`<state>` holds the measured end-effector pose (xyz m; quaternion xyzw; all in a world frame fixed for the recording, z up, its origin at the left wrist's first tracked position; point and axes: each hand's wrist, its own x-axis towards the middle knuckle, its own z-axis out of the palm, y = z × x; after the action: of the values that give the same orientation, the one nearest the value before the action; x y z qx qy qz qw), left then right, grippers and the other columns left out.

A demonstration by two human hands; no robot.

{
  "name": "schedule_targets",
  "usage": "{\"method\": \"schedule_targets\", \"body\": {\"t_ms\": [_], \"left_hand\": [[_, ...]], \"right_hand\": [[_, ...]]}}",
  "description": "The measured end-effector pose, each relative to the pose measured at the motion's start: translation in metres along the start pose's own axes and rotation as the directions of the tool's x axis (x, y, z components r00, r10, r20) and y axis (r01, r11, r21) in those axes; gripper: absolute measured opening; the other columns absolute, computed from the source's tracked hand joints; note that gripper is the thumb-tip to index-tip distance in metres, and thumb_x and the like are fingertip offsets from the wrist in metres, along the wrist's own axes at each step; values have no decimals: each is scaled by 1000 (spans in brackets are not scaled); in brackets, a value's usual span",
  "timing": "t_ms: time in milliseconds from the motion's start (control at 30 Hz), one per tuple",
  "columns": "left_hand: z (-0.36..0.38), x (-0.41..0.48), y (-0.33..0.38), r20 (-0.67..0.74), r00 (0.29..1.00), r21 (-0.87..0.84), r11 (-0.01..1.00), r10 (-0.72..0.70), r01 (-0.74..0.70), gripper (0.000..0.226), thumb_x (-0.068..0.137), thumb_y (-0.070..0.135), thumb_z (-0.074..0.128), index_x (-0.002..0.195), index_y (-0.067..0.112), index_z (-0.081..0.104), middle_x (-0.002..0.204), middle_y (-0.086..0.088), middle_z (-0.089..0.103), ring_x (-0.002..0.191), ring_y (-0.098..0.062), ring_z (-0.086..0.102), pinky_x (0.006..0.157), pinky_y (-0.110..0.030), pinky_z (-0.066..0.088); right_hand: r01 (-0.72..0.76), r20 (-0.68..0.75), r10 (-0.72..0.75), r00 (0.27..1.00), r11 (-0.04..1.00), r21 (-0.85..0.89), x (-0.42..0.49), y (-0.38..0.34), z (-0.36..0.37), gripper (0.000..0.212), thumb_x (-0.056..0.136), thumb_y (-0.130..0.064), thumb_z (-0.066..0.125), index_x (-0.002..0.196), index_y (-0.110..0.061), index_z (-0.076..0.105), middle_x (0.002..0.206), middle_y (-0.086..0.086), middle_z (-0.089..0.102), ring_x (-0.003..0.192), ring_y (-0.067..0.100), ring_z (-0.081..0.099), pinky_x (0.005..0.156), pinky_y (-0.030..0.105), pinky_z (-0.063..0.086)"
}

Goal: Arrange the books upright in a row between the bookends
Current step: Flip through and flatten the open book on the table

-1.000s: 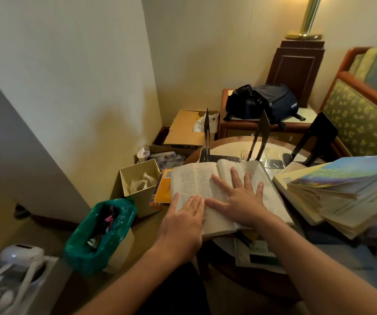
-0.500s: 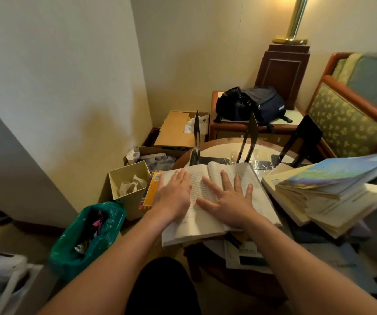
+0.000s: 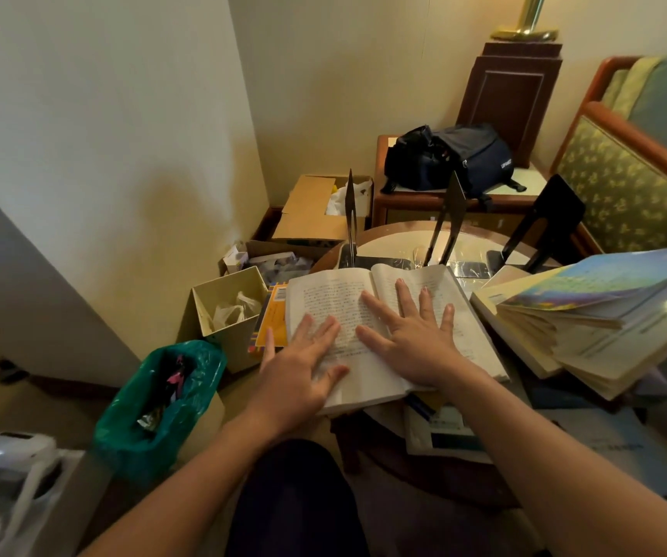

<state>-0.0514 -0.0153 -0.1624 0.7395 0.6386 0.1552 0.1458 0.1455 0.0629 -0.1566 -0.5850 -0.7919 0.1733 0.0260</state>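
Book (image 3: pixel 332 295), opened flat w/ printed pages up, is seen at the near-left part of the round surface (image 3: pixel 396 244). It is laid over an orange book (image 3: pixel 271 321), of which only a strip is shown at its left side.

Left grip (image 3: pixel 299 371) is spread open, palm down, on the lower part of the left page. Its fingers are kept straight and nothing is clasped. The little finger is extended past the page edge toward the orange book. Right grip (image 3: pixel 416 343) is likewise opened flat w/ fingers fanned. Its thumb is placed on the left page, the index across the gutter, the rest on the right page.

Three black bookends are stood on the surface behind the book: left bookend (image 3: pixel 350 211), middle bookend (image 3: pixel 450 211), right bookend (image 3: pixel 553 211). They are set well apart, w/ glossy tabletop btwn them. The books in view are all laid flat or slanted.

At right, a slanted pile of books (image 3: pixel 589 327) is stacked just beside the book, pages fanned. Papers (image 3: pixel 440 428) are seen under the book's near edge.

Beyond the surface, a black bag (image 3: pixel 448 158) is set on a side table (image 3: pixel 404 203), and an armchair (image 3: pixel 625 186) is seen at far right. On the floor at left are a cardboard box (image 3: pixel 311 211), a beige bin (image 3: pixel 231 311) and a green-lined bin (image 3: pixel 163 396).
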Motion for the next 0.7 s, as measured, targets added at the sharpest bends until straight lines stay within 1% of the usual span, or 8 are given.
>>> {"method": "schedule_targets", "body": {"t_ms": [133, 200, 267, 333, 400, 467, 567, 700], "left_hand": [[-8, 31, -6, -18, 998, 27, 997, -65, 65, 56, 100, 57, 39, 152, 43, 25, 159, 23, 15, 153, -12, 5, 117, -64, -14], [-13, 47, -6, -13, 993, 30, 992, -120, 121, 54, 100, 59, 37, 152, 43, 29, 162, 15, 21, 153, -18, 12, 117, -65, -12], [-18, 60, -4, -4, 982, 43, 981, -188, 188, 54, 101, 60, 35, 151, 43, 31, 164, 2, 23, 153, -23, 17, 118, -65, -10], [-21, 67, 1, 1, 973, 60, 972, -229, 229, 54, 101, 59, 34, 152, 42, 31, 164, -4, 24, 152, -26, 19, 118, -65, -9], [-20, 62, 5, -10, 977, 86, 973, -215, 215, 54, 102, 58, 32, 153, 40, 30, 164, 0, 24, 153, -25, 16, 117, -66, -10], [-15, 48, 6, -29, 986, 109, 980, -163, 166, 58, 100, 61, 31, 154, 39, 27, 163, 10, 22, 154, -21, 11, 116, -65, -14], [-6, 12, 3, -53, 996, 127, 988, -78, 84, 64, 97, 66, 31, 155, 41, 20, 162, 21, 14, 154, -15, 4, 116, -63, -17], [1, -22, 3, -6, 1000, 149, 989, -5, 6, 62, 97, 66, 31, 153, 46, 12, 156, 29, 5, 153, -13, -3, 118, -61, -15]], "right_hand": [[-5, 4, 5, 1000, 1000, 1, 0, 0, 0, 67, 91, -80, 22, 148, -63, -10, 165, -4, -24, 148, 35, -28, 103, 56, -31], [-13, 6, 13, 1000, 1000, 1, 1, 0, 0, 67, 91, -81, 22, 148, -63, -9, 165, -4, -24, 149, 35, -27, 104, 57, -30], [-21, 6, 21, 1000, 1000, -1, 1, -2, 0, 67, 90, -82, 22, 148, -64, -9, 166, -4, -23, 149, 34, -27, 105, 58, -30], [-32, 13, 32, 999, 999, -2, 0, -2, -1, 67, 91, -81, 22, 148, -64, -8, 166, -4, -23, 149, 35, -26, 106, 59, -30], [-41, 18, 40, 999, 999, 5, -1, -3, -2, 66, 91, -80, 22, 148, -64, -7, 166, -3, -23, 149, 35, -26, 107, 60, -28], [-39, 14, 39, 999, 999, 14, -1, -3, -3, 64, 92, -79, 22, 148, -65, -6, 166, -3, -23, 149, 35, -26, 109, 60, -27], [-31, 10, 31, 999, 999, 29, -1, -3, -2, 61, 95, -76, 22, 148, -65, -6, 166, -3, -23, 149, 35, -27, 109, 61, -26], [-26, 3, 26, 1000, 999, 24, -2, -3, -1, 61, 96, -74, 22, 148, -64, -6, 165, -3, -24, 148, 35, -28, 106, 58, -29]]}}
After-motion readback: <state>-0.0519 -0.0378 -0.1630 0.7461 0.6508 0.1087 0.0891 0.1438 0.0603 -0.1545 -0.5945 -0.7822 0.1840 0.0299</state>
